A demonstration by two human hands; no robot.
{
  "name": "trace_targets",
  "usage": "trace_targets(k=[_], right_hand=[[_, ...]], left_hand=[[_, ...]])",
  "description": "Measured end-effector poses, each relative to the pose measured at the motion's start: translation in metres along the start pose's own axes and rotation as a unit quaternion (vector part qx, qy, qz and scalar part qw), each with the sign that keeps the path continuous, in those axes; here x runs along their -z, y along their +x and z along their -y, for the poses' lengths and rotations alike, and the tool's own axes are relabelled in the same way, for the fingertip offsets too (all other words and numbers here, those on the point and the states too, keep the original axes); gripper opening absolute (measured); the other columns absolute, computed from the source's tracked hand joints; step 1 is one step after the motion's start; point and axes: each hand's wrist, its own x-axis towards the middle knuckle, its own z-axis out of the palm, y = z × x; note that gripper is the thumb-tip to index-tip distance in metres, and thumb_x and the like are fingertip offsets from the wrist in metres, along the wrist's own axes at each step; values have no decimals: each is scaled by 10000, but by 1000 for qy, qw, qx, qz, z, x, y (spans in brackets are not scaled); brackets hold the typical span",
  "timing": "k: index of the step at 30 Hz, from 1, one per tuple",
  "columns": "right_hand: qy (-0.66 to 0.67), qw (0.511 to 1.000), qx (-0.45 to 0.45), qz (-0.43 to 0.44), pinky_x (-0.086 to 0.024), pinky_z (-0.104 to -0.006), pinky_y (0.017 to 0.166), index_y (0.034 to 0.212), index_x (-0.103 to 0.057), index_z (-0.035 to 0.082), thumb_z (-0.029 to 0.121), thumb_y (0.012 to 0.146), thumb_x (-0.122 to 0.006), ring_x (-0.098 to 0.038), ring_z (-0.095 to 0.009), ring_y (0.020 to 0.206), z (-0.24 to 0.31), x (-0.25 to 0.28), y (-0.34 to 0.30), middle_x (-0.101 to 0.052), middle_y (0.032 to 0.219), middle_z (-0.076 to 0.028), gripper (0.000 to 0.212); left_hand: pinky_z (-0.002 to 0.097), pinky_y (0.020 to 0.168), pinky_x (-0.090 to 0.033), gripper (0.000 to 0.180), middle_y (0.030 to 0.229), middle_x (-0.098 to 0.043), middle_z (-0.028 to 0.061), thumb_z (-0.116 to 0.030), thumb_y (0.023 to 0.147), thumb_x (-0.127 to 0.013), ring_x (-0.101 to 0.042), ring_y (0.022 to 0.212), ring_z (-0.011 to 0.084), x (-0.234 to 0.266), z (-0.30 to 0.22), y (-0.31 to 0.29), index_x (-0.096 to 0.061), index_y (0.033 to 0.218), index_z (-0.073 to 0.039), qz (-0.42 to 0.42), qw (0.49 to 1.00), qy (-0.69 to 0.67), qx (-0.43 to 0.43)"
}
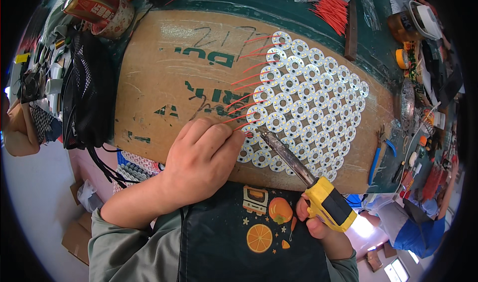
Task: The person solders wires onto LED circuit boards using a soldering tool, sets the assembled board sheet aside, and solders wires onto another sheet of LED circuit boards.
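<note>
Nearest to me, the person is wearing a dark, smooth apron (214, 247) printed with fruit. Just beyond it, the right hand (313, 221) is closing around the soldering iron (303, 175), a yellow-and-black handle with a scuffed metal shaft; its tip is sitting at a disc near the left edge of the layout. The left hand (203, 157) is holding its fingers bent together in a tight pinch, with a red wire showing at the partly hidden tips.

The white discs (314, 108) are lying flat in close, slanting rows on the right half of the cardboard (154, 77): thin rings with a round hole and small yellowish squares. Red wires (247, 78), thin and slightly bowed, are trailing leftward from the discs along the left edge, down from the far corner to the pinch. So that edge is looking mostly done, I'd judge, though I can't tell how firmly each joint is holding. The nearest disc on that edge and the rows further right are showing no wires, so most are remaining.

The cardboard is looking scratched and matte, bearing green print. Blue-handled pliers (374, 166) are resting by its right edge. Farther off, on the dark green tabletop (249, 8), a loose sheaf of red wire pieces (331, 13) is lying beside a dark, straight bar (351, 33).
</note>
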Motion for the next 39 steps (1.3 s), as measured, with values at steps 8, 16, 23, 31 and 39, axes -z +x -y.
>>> trace_targets(k=[8, 16, 23, 31, 39], right_hand=[[15, 1000, -12, -15, -420, -347, 522, 723, -586, 130, 297, 810, -728, -578, -238, 582, 1, 3, -8, -576, 671, -22, 236], [-13, 999, -29, 7, -437, -355, 549, 724, -578, 133, 347, 811, -712, -591, -282, 624, -5, 5, -12, -581, 689, -42, 267], [-50, 997, -31, 48, -448, -368, 558, 726, -578, 136, 354, 819, -704, -598, -288, 634, -9, 8, -13, -588, 696, -42, 269], [-92, 995, 18, 28, -418, -395, 520, 709, -555, 143, 399, 839, -663, -567, -309, 595, -3, 7, -7, -563, 673, -43, 308], [-4, 1000, -4, 12, -438, -341, 534, 742, -598, 112, 382, 811, -716, -592, -261, 604, 7, 6, -7, -590, 689, -38, 303]], left_hand=[[335, 704, -504, 360, 882, -598, 69, 34, 601, -722, -613, 809, 243, 7, -5, -3, -709, 958, -7, -19, 999, -22, -17], [327, 699, -498, 336, 876, -604, 50, 14, 629, -718, -623, 817, 221, 2, -6, -5, -711, 964, -13, 4, 1000, -28, -13], [331, 696, -497, 358, 876, -593, 50, 17, 615, -714, -624, 823, 222, 1, -6, -5, -709, 972, -16, 8, 1000, -18, -7], [335, 709, -500, 378, 879, -592, 51, 13, 598, -705, -621, 827, 226, 1, -6, -5, -706, 975, -15, 15, 1000, -17, -6], [338, 717, -501, 385, 885, -590, 57, 18, 592, -707, -619, 828, 235, 1, -7, -7, -703, 976, -17, 24, 1000, -17, 1]])
